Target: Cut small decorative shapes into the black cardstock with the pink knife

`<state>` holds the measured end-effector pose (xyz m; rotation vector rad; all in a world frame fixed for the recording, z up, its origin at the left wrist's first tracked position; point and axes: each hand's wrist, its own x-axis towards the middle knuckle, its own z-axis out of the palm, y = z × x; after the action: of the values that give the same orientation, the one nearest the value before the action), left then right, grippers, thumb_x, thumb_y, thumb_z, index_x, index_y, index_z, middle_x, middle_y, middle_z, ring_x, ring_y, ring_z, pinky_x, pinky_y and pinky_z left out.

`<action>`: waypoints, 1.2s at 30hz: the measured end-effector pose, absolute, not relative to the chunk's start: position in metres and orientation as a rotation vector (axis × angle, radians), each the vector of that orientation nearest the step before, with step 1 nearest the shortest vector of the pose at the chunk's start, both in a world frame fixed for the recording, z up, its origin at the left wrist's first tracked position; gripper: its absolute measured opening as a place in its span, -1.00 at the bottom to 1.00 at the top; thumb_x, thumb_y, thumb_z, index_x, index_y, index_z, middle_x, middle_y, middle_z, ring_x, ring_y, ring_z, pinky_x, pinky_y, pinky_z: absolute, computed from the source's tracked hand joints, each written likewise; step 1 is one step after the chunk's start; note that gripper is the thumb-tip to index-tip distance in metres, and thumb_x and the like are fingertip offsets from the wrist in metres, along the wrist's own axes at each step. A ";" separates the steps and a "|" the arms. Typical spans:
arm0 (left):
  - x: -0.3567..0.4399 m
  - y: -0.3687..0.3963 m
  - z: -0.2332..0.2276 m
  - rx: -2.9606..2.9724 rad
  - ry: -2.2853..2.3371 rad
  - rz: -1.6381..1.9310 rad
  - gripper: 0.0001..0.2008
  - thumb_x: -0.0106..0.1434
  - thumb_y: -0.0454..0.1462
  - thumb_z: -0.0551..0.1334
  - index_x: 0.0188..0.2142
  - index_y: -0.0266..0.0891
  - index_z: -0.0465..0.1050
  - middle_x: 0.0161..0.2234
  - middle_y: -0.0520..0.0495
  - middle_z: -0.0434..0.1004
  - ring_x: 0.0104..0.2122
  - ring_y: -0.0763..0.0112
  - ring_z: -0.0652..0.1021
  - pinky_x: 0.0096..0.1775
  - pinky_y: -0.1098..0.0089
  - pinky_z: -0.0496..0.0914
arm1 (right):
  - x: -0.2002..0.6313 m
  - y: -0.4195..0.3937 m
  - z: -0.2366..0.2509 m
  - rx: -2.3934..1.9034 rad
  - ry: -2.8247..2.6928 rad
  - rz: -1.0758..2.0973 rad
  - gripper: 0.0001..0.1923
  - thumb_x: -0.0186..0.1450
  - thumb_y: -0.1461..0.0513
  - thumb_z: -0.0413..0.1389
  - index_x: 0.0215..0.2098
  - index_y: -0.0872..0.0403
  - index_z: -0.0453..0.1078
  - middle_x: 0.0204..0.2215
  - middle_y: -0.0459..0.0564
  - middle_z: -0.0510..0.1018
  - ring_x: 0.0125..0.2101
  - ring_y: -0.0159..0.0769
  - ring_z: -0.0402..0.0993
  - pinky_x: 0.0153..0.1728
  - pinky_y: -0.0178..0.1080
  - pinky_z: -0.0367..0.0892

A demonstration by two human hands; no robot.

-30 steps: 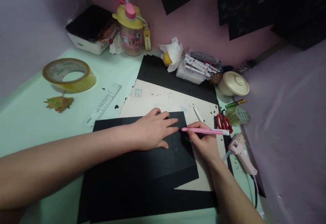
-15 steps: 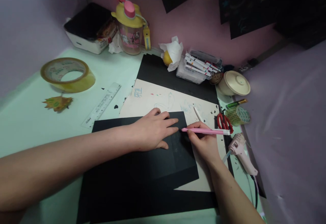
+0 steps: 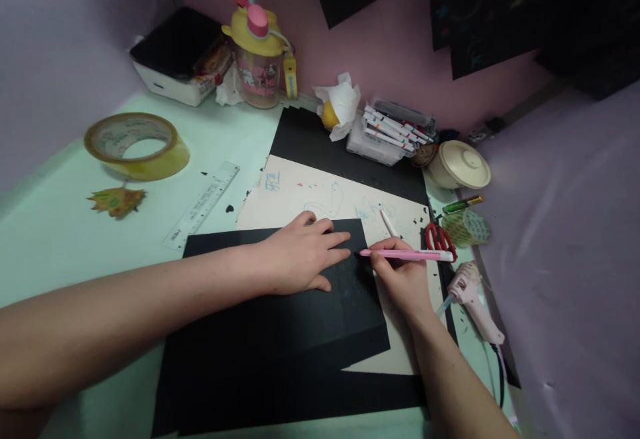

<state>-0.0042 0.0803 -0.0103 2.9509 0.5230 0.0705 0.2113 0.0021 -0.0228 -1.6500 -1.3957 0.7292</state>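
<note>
My left hand (image 3: 299, 258) lies flat, fingers spread, on a sheet of black paper (image 3: 280, 319), pressing it down. My right hand (image 3: 400, 279) grips a pink pen-shaped tool (image 3: 406, 255) held nearly level, its tip touching the black paper just right of my left fingertips. Under the black paper lies a beige board (image 3: 320, 196) with faint blue scribbles, and under that a larger black sheet (image 3: 310, 139). A white stick (image 3: 387, 223) rests on the beige board just above my right hand.
Red scissors (image 3: 440, 239), a glue gun (image 3: 473, 299) and a small tape roll (image 3: 466, 227) lie to the right. At the back stand a marker box (image 3: 390, 134), a lidded bowl (image 3: 459, 166), a yellow bottle (image 3: 257, 49) and a white box (image 3: 175, 59). A large tape roll (image 3: 136, 146), a ruler (image 3: 203, 204) and a leaf (image 3: 116, 200) lie left.
Almost nothing: the pen's back end has shifted slightly and the view has wobbled. Both hands stay where they were on the black paper.
</note>
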 end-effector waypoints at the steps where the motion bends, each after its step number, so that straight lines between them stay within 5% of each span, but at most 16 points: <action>1: -0.004 0.080 -0.010 2.953 0.523 0.064 -0.41 0.25 0.09 0.20 0.18 -0.09 0.29 0.26 -0.05 0.22 0.07 0.09 0.30 0.02 0.14 0.08 | 0.211 0.002 -0.023 -1.652 -1.397 0.729 -0.96 0.19 0.28 0.15 -0.42 0.06 0.44 -0.50 -0.11 0.53 -0.47 -0.35 0.41 -0.43 -0.32 0.30; 36: -0.004 0.080 -0.009 2.947 0.532 0.058 -0.41 0.26 0.10 0.19 0.19 -0.08 0.29 0.27 -0.07 0.22 0.08 0.09 0.30 0.03 0.16 0.09 | 0.214 0.001 -0.023 -1.644 -1.460 0.793 -0.97 0.20 0.25 0.16 -0.37 0.04 0.45 -0.47 -0.11 0.53 -0.45 -0.34 0.42 -0.40 -0.30 0.31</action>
<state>-0.0039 0.0799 -0.0093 2.9474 0.5317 0.0584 0.2141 0.0007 -0.0234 -1.6442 -1.4598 0.7929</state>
